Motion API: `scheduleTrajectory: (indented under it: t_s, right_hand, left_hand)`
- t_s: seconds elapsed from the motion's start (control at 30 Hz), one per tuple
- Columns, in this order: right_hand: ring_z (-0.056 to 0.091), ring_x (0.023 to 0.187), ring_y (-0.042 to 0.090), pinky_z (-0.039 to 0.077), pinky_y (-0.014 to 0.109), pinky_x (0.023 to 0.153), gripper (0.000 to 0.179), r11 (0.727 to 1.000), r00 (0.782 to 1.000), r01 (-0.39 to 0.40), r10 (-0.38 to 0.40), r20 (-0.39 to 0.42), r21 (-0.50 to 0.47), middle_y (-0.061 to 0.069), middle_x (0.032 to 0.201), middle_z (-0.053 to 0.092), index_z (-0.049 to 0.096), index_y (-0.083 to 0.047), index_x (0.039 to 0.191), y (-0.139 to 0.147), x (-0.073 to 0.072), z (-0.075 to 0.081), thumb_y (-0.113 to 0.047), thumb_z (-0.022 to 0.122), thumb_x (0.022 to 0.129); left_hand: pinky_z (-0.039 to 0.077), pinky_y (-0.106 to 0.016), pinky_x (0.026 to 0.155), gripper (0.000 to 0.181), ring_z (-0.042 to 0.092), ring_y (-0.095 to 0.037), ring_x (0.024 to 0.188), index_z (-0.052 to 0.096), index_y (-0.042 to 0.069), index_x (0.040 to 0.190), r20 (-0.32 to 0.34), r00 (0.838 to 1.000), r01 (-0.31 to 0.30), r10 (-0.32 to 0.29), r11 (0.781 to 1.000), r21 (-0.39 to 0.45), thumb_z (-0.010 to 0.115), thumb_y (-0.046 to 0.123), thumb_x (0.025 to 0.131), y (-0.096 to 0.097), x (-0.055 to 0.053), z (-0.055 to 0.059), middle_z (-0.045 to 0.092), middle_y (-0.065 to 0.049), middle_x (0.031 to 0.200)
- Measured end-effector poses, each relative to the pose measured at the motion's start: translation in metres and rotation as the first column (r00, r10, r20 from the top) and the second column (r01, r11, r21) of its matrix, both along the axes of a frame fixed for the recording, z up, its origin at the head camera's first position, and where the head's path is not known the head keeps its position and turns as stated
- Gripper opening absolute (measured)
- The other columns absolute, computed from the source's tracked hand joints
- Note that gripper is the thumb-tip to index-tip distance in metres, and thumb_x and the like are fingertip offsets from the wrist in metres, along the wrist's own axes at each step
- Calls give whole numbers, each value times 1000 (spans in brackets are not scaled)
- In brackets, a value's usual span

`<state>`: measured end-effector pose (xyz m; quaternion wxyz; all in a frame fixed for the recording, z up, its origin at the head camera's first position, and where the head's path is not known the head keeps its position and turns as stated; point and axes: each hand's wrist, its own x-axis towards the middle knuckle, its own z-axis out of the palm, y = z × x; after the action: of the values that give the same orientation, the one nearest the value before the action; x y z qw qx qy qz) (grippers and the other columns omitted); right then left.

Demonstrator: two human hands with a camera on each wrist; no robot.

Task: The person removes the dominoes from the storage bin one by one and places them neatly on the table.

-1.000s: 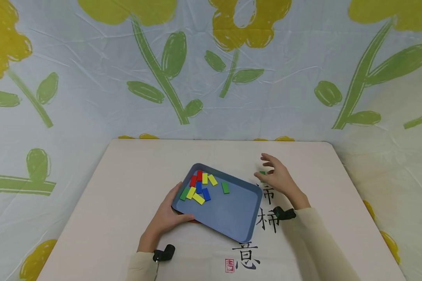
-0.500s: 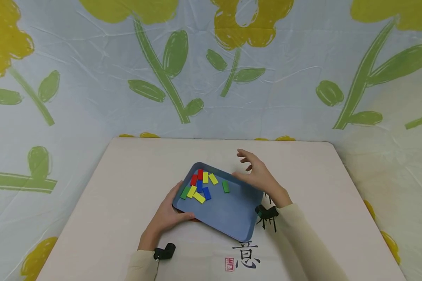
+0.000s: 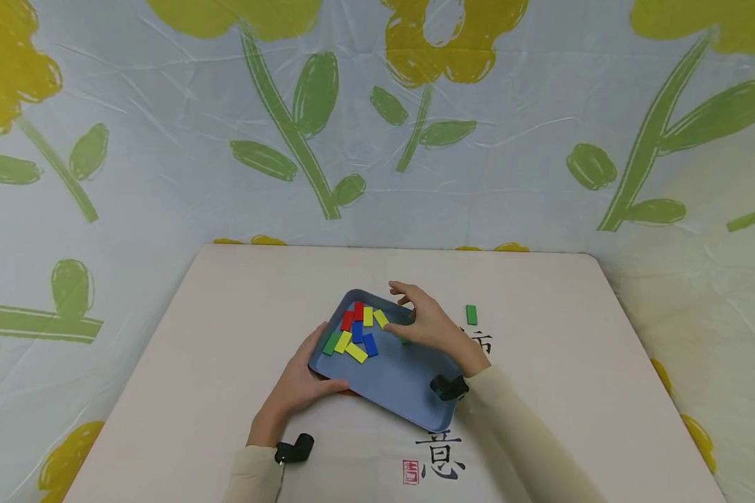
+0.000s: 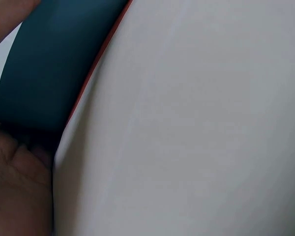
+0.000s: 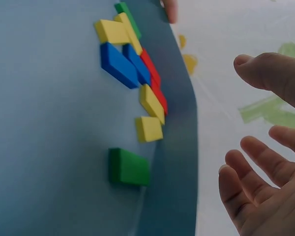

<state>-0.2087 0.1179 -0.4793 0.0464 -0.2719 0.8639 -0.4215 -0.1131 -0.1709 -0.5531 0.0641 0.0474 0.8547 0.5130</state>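
Observation:
A blue-grey tray sits at an angle in the middle of the table in the head view. My left hand grips its left corner, thumb along the near edge. Inside, toward the left, lie small flat blocks: red, several yellow ones, blue and green. My right hand hovers over the tray's far side with nothing in it. The right wrist view shows its fingers apart and relaxed, near another green block that stands off from the group.
One more green block lies on the table right of the tray. A thin red edge shows under the tray in the left wrist view. The table cover bears black written characters and a red seal mark.
My right hand has moved left, from above the green block on the table to over the tray, leaving that block in plain sight. The left hand and tray stay put.

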Motion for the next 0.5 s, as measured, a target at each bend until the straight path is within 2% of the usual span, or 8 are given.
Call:
scheduleTrajectory:
  t_s: [0.23,0.5]
  right_hand:
    - [60,121,33,58,46,93,82,999,999,-31,31,13,13,17,144,57,43,-4,155,-8,2,-10,-21,84,85]
    - [60,121,32,54,49,103,80,998,995,-54,50,88,42,18,147,55,42,-4,155,-15,4,-19,-25,81,89]
  left_hand:
    - [26,-66,122,114,27,-32,156,25,33,164,7,1000,2,-2,1000,7,93,41,73,1,0,3,27,-1,170]
    - [25,-66,122,114,28,-33,156,24,31,164,0,1000,9,-9,1000,11,93,40,74,0,0,3,28,-2,170]
